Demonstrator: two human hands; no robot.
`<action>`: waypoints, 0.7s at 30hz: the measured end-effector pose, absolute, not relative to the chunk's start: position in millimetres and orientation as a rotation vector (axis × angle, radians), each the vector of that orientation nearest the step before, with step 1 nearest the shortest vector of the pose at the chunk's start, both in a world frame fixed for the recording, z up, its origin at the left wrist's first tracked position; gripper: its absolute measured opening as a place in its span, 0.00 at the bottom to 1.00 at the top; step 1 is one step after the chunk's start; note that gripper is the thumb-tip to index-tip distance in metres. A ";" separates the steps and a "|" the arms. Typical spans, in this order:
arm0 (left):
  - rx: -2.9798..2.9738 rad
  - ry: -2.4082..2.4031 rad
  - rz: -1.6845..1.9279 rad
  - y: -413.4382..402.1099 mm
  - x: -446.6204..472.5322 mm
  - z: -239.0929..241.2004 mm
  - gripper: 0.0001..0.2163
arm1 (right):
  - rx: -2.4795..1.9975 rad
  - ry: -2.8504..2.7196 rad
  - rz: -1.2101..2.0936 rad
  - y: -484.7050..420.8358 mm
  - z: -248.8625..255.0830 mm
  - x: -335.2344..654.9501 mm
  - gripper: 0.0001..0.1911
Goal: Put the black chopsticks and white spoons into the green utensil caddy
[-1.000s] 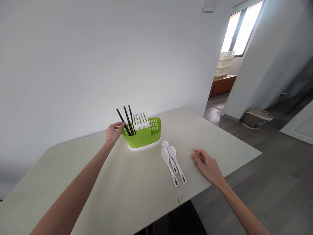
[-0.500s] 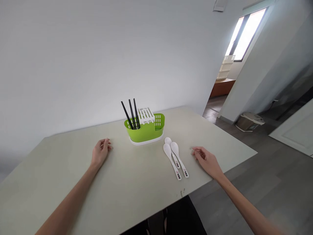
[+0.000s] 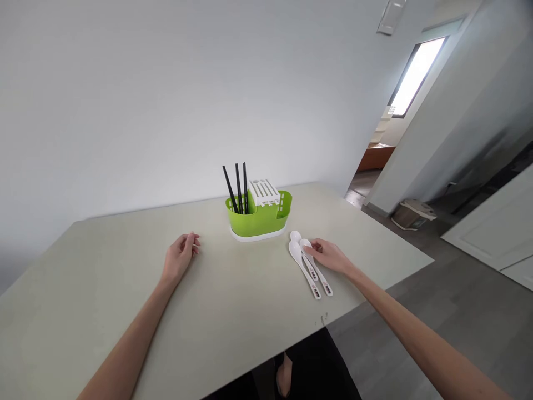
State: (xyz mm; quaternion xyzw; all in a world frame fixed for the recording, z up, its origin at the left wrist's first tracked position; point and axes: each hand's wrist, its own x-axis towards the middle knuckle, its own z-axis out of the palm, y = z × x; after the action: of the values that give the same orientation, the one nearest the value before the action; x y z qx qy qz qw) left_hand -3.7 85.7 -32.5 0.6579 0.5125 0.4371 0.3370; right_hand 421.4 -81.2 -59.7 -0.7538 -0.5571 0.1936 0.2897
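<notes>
Spoons [image 3: 295, 251]: white, laid on worktop [image 3: 233, 311], right of green caddy [image 3: 260, 219].
Right hand [image 3: 328, 256]: fingers [image 3: 315, 249] laid open on one bowl.
Left hand [image 3: 180, 258]: rested empty, slack.
Handling: judged light, rigid, slippery; handle best pinched.

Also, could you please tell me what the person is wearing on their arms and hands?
The left arm and right arm are bare as far up as the view shows, no sleeves in sight. The left hand and the right hand wear no gloves, and I can see no watch, bracelet or ring on either.
</notes>
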 end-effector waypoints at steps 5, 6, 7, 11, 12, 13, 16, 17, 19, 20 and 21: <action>1.758 1.316 1.119 83.8 -4.2 -36.8 0.28 | -2.019 -1.481 0.533 -75.0 -61.0 425.8 0.21; 1.760 1.313 1.120 83.3 -4.1 -37.5 0.28 | -2.023 -1.472 0.528 -76.1 -59.3 427.6 0.22; 1.766 1.312 1.116 82.6 -4.0 -37.9 0.28 | -2.027 -1.457 0.508 -77.5 -56.2 429.6 0.23; 1.810 1.316 1.099 78.9 -3.0 -37.5 0.27 | -1.994 -1.402 0.287 -80.1 -23.5 434.6 0.25; 1.817 1.318 1.098 77.8 -2.8 -36.8 0.27 | -1.966 -1.399 0.222 -79.4 -9.8 433.0 0.25; 1.823 1.320 1.098 76.8 -2.7 -36.1 0.26 | -1.933 -1.393 0.159 -78.1 5.5 429.7 0.26; 1.837 1.337 1.099 74.1 -3.1 -33.9 0.26 | -1.809 -1.388 0.039 -70.3 56.1 409.1 0.26; 1.842 1.343 1.097 73.4 -3.3 -33.4 0.25 | -1.755 -1.395 0.016 -66.3 72.3 399.6 0.26; 1.850 1.347 1.093 72.3 -3.7 -33.0 0.25 | -1.633 -1.423 -0.012 -55.4 100.5 378.8 0.25; 1.850 1.344 1.093 71.9 -3.9 -33.1 0.24 | -1.577 -1.434 -0.037 -48.6 111.9 368.2 0.25; 1.848 1.337 1.094 71.8 -4.0 -33.5 0.24 | -1.538 -1.445 -0.067 -40.8 121.4 357.9 0.24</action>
State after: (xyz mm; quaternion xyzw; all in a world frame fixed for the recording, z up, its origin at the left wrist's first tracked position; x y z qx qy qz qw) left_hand -4.0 71.8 -33.5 0.6966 0.5041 0.4122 0.3011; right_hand 357.9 -40.8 121.4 -0.6341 -0.5956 -0.0277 0.4925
